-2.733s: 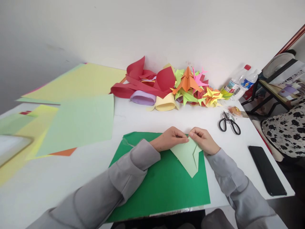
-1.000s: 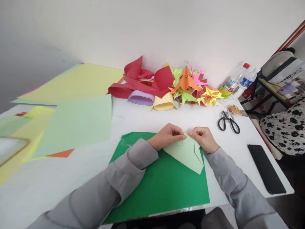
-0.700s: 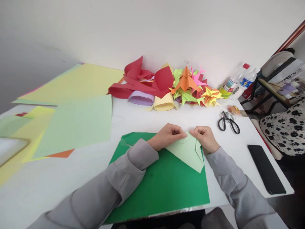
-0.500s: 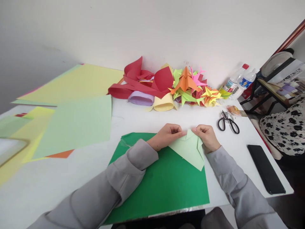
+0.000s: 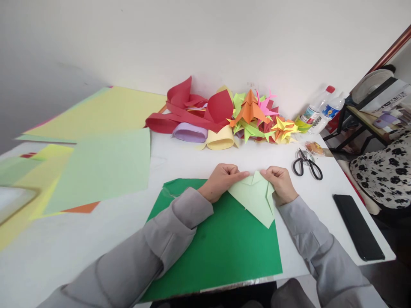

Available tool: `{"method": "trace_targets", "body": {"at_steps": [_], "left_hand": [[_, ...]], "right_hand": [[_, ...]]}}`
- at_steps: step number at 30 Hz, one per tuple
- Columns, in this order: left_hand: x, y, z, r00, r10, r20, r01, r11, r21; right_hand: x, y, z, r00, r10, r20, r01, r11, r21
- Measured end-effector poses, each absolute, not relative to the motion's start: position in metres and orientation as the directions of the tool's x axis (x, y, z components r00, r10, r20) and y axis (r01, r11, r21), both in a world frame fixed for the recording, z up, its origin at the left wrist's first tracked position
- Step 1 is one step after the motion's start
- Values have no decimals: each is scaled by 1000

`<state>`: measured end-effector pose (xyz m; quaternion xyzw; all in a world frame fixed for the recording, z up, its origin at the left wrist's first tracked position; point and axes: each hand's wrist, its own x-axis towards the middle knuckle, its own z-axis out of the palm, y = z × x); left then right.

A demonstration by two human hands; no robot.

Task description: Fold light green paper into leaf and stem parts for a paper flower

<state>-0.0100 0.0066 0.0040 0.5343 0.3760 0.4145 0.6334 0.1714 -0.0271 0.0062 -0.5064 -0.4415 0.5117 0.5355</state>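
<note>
A pale green folded paper (image 5: 253, 194) is pinched along its top edge by both hands, over the right part of a dark green sheet (image 5: 218, 252). My left hand (image 5: 222, 182) grips its upper left edge, thumb stretched along the fold and the other fingers curled. On the upper right corner, my right hand (image 5: 280, 184) closes thumb and fingers. A small pointed flap stands up between the two thumbs. The paper's lower tip points down toward me, with another folded flap along its right side.
Large pale green (image 5: 109, 171) and yellow sheets (image 5: 112, 107) lie at left. Red paper strips (image 5: 192, 109) and folded paper figures (image 5: 253, 113) are heaped by the wall. Scissors (image 5: 307, 164), a black phone-like slab (image 5: 358, 226) and bottles (image 5: 316, 107) are at right. A person in floral cloth (image 5: 385, 171) sits beyond.
My left thumb has shifted slightly up and toward the edge, showing more of the top fold. The paper has tilted and risen a little; the small flap stands out more.
</note>
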Motion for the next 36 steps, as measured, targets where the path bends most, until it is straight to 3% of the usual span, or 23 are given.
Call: {"method": "trace_targets", "body": {"at_steps": [5,9,12,14,17,22,27,36], "left_hand": [[-13,10,6,348,927,-144,-375,278,885],[-11,4,8,450,889,-87,-547,351,760],[-5,-6,8,556,830,-51,-526,399,751],[0,-13,8,559,823,-101,-460,409,788],[5,-18,8,496,857,-139,-393,365,844],[8,-19,2,406,913,-35,-368,198,908],[8,-19,2,351,934,-63,-330,186,926],[4,-12,3,257,965,-54,-427,163,890]], "right_hand": [[175,-23,6,177,984,9,-168,39,-985],[175,-20,0,219,976,22,-151,56,-987],[172,-21,-5,249,968,38,-91,62,-994],[169,-23,-6,264,962,73,-24,82,-996],[166,-25,-4,272,950,152,92,132,-987],[164,-28,0,231,955,184,179,145,-973],[163,-29,2,220,940,259,280,194,-940],[166,-27,0,105,994,20,46,16,-999]]}}
